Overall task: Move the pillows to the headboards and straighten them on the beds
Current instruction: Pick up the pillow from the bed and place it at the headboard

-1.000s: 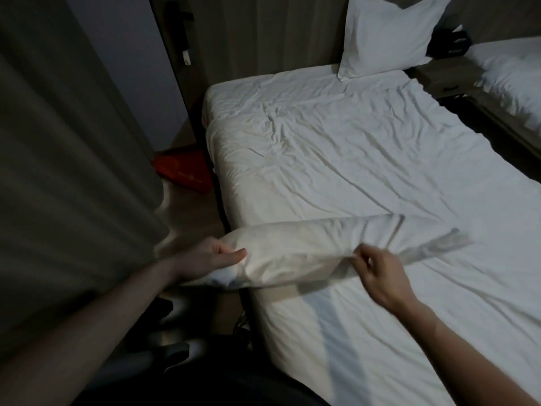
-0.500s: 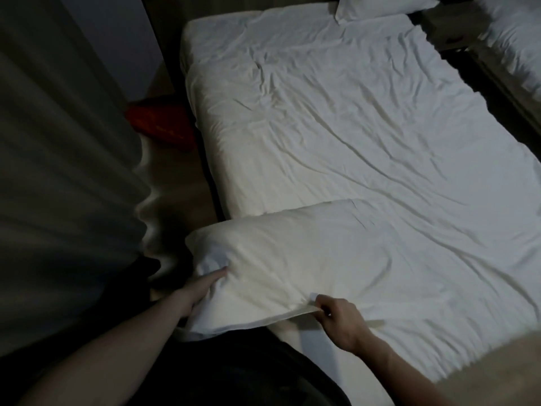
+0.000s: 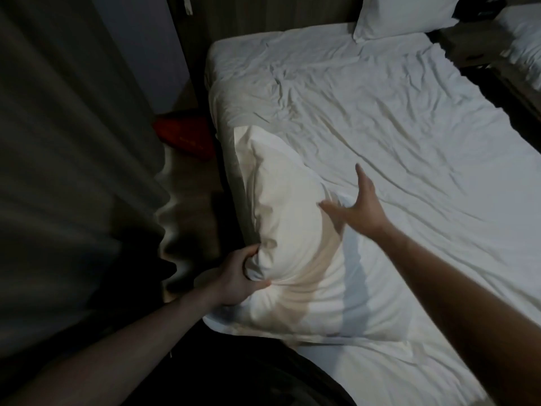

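Now the near pillow (image 3: 295, 259) is lying lengthwise along the bed's (image 3: 395, 148) left edge in the lower middle of the frame, where half a second ago it was lying crosswise at the foot. The left hand (image 3: 234, 278) is gripping its near corner, fingers bunching the fabric. The right hand (image 3: 358, 210), which was pinching the hem, is now hovering above the pillow with fingers spread wide, holding nothing. That suggests the pillow is being swung toward the headboard, where a second pillow (image 3: 402, 16) is already leaning, upper right. Dim light is blurring the red object (image 3: 187, 133) on the floor; the other bed (image 3: 524, 39) is cut off at the right edge.
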Tool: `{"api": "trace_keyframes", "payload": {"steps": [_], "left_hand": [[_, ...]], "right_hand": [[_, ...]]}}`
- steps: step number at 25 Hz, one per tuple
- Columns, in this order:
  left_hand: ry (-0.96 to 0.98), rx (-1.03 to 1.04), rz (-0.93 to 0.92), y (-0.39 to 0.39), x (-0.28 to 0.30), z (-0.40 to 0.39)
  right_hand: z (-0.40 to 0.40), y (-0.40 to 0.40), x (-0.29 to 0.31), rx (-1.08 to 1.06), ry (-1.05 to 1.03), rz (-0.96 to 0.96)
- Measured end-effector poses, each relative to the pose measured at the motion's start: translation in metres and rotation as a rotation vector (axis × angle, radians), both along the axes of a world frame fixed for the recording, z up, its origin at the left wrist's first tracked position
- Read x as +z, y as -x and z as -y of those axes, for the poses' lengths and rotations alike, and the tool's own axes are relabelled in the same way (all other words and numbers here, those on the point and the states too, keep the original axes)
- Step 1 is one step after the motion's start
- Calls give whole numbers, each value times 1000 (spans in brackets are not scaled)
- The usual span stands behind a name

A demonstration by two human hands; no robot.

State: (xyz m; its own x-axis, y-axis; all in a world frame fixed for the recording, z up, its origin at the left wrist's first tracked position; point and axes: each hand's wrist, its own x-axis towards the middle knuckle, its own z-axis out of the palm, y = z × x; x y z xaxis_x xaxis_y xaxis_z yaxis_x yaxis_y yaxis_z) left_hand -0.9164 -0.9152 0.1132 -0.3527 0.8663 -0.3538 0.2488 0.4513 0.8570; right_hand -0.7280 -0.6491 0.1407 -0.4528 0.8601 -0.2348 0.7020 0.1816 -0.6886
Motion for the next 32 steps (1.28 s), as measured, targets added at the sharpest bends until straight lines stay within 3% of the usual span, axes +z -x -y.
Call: {"api": "trace_keyframes", "payload": {"steps": [3,9,12,16,20,24,26,29,32], "left_hand": [[-16,-139,-72,-7,12,-1],[147,-263,-171,28,-15,25],[203,-228,-114,64,-33,47],[70,5,20,97,7,3],[-20,-56,-90,96,60,-71],[29,-47,-56,73,43,-63],[115,115,-24,73,23,-43],[188,234,104,82,8,-25],[150,204,135,79,18,-29]], "right_hand": [[-28,24,6,79,113,31],[18,38,-31,217,217,106],[42,37,-37,253,99,26],[62,55,-4,360,-111,-88],[102,47,23,475,-213,-140],[117,-11,4,306,55,-267],[105,-56,-16,158,-18,-151],[78,-108,-42,34,-123,173],[63,-116,-47,-93,12,208]]}}
